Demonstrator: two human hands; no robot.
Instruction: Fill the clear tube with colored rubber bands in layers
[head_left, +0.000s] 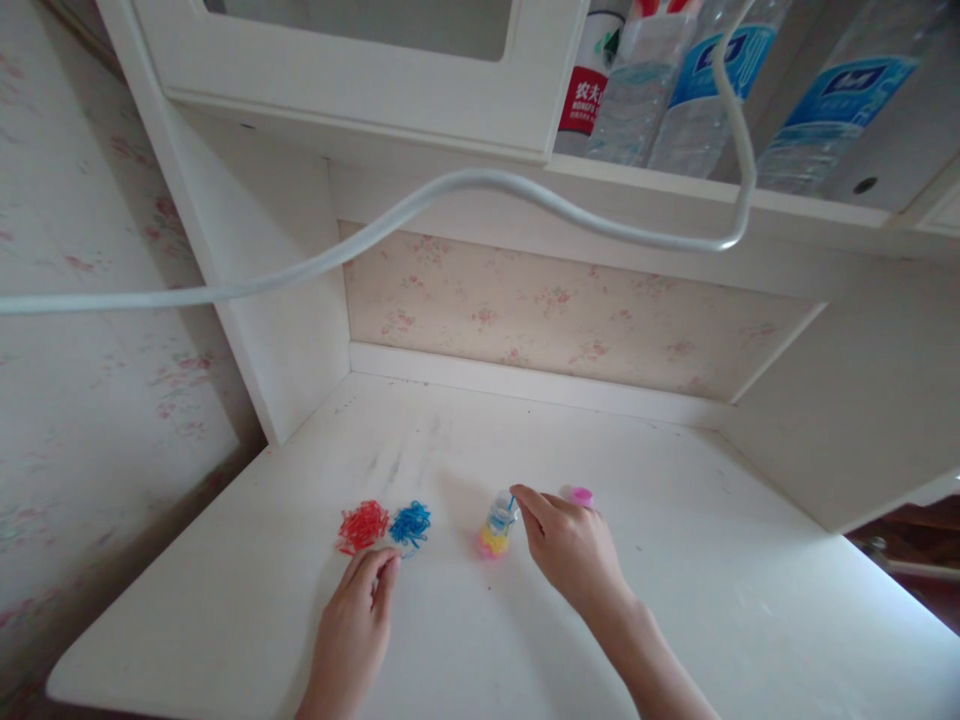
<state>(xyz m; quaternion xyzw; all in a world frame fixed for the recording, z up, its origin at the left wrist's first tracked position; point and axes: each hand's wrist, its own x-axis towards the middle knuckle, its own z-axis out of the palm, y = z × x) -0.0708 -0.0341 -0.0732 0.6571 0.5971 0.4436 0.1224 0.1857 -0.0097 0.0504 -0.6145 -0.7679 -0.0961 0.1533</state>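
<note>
A small clear bottle stands on the white tabletop, with pink and yellow pieces in its lower part and some blue above them. My right hand is at its mouth, thumb and finger pinched on a blue rubber band. Left of the bottle lie a pile of blue rubber bands and, touching it, a pile of red rubber bands. Just in front of these piles, my left hand has its fingertips pressed together; whatever they hold is too small to tell. A pink cap sits partly hidden behind my right hand.
A white cable hangs across the upper view. Overhead, a shelf holds several plastic water bottles beside a cabinet door. Side panels and a floral back wall enclose the white desk.
</note>
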